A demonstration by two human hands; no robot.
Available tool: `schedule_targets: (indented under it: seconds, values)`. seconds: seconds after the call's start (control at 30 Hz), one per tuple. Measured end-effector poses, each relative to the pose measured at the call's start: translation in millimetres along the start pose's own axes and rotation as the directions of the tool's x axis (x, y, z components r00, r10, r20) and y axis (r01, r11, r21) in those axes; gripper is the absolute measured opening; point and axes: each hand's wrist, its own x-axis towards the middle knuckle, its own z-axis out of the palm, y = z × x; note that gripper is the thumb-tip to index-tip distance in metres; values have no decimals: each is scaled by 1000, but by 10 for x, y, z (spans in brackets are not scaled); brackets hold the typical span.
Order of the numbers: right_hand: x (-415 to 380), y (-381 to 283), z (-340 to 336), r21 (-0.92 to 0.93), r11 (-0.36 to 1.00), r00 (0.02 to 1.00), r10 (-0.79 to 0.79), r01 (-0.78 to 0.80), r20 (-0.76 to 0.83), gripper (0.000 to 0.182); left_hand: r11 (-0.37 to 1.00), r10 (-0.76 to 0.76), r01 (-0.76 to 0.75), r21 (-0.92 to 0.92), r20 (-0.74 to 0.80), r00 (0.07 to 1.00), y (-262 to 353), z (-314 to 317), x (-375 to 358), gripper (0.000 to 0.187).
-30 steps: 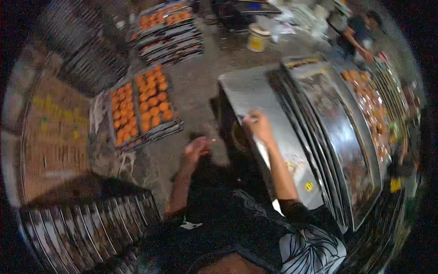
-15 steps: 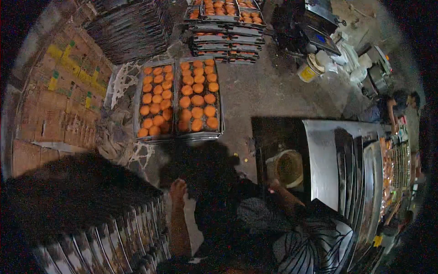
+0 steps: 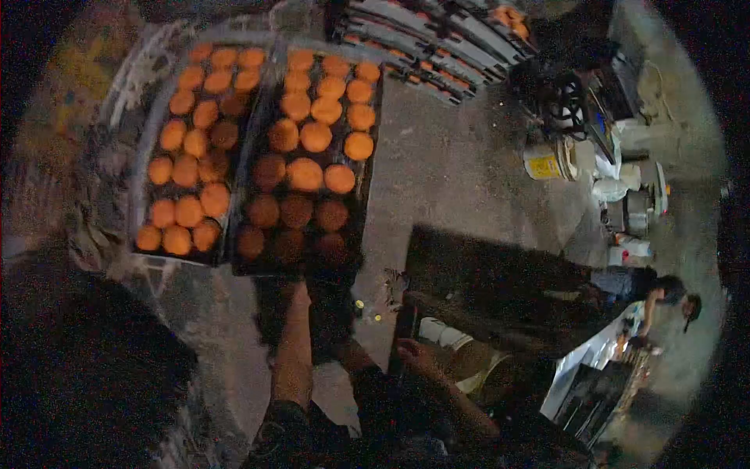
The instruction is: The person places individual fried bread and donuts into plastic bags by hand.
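Note:
My left forearm reaches toward the near edge of two dark baking trays, the left tray [image 3: 222,242] and the right tray [image 3: 349,168]. Rows of round, orange-brown baked pieces [image 3: 316,137] lie on both. At the right tray's near edge, my left hand [image 3: 298,291] is lost in shadow, so its fingers and any contact with the tray are hidden. My right hand [image 3: 416,356] is by the edge of a dark stand, next to pale round containers [image 3: 445,334]. Its fingers are too dim and blurred to show whether they are closed.
Stacked trays [image 3: 430,59] of similar pieces stand beyond. A yellow-labelled bucket [image 3: 544,162], pale bags and pots are on the floor at the right. Another person [image 3: 664,293] is at the far right beside a metal table. A dark mass fills the lower left.
The view has come closer to the two trays and tilted. My left hand has moved forward to their near edge. My right hand has shifted left and lower, beside the stand.

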Motion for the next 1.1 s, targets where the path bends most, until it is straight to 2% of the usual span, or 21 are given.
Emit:
schedule_targets:
  seconds: [0.07,0.13,0.17,0.2,0.27,0.33,0.37,0.4,0.43,0.47,0.5,0.53,0.6,0.63,0.7,0.8,0.93,0.97,1.0,1.03,1.1]
  values:
    - [126,201,-120,-131,966,975,223,-222,-8,43,997,-69,65,-35,-103,992,-392,235,-127,36]
    - [378,907,-248,-251,943,962,-250,217,-108,35,992,-123,113,-59,-200,972,-646,371,-272,36]
    - [552,482,-371,94,991,995,93,-95,23,29,988,-151,141,-58,-247,957,-792,363,-386,36]
    - [745,-12,-406,376,813,894,371,-444,252,23,985,-175,169,-44,-296,939,-978,256,-512,37]
    - [1148,460,-474,457,885,939,-226,88,258,15,977,-205,211,-31,-405,891,-1211,60,-684,37]
    - [1564,-215,-508,329,940,945,-189,95,267,21,975,-207,221,-33,-508,836,-1239,-23,-719,37]
    - [2300,235,-485,-296,913,937,-327,280,-121,36,974,-206,225,-35,-559,803,-1270,-54,-727,37]
    - [2488,-174,-625,135,916,905,-397,379,153,23,973,-199,230,-28,-612,765,-1308,-143,-762,37]
    - [2604,-442,-538,-282,886,918,-393,367,-40,25,972,-181,234,-10,-666,724,-1341,-314,-784,38]
    - [2818,-497,-432,221,899,926,-363,378,-109,30,972,-152,236,18,-718,679,-1365,-544,-795,38]
    - [3102,-610,-341,348,908,965,-176,235,-194,30,970,-126,239,51,-734,668,-1303,-798,-926,38]
    - [3297,-640,-257,472,876,968,29,94,-248,30,969,-249,159,-191,-760,601,-1145,-987,-1225,37]
    - [3294,-524,-41,572,810,991,-96,130,-90,30,783,-499,-82,-617,-700,511,-913,-1283,-1831,37]
    - [3266,-486,73,655,737,971,-240,165,26,30,798,-478,-90,-596,-717,507,-1003,-1470,-1963,37]
    - [2911,-636,273,688,725,993,-72,-10,90,33,807,-545,-55,-588,-777,314,-1366,-1862,-2221,31]
    - [1925,-6,209,266,913,941,-333,309,51,31,955,-285,24,-296,-892,351,-1374,-2447,-2433,28]
    - [1309,-148,134,-416,686,773,-631,597,69,39,944,223,123,307,-866,448,-1467,-3359,-3063,24]
    - [1084,-69,204,-405,682,755,-655,609,32,39,885,344,130,446,-818,462,-1559,-3562,-3405,23]
    - [931,78,322,-33,775,762,-628,631,-157,41,807,456,137,575,-754,473,-1494,-3712,-3411,23]
    - [723,156,402,346,705,785,-535,619,-312,44,709,557,145,690,-674,484,-1414,-3853,-3356,23]
    - [82,257,424,330,658,733,-558,677,-389,46,454,731,147,879,-462,502,-1313,-4120,-3419,23]
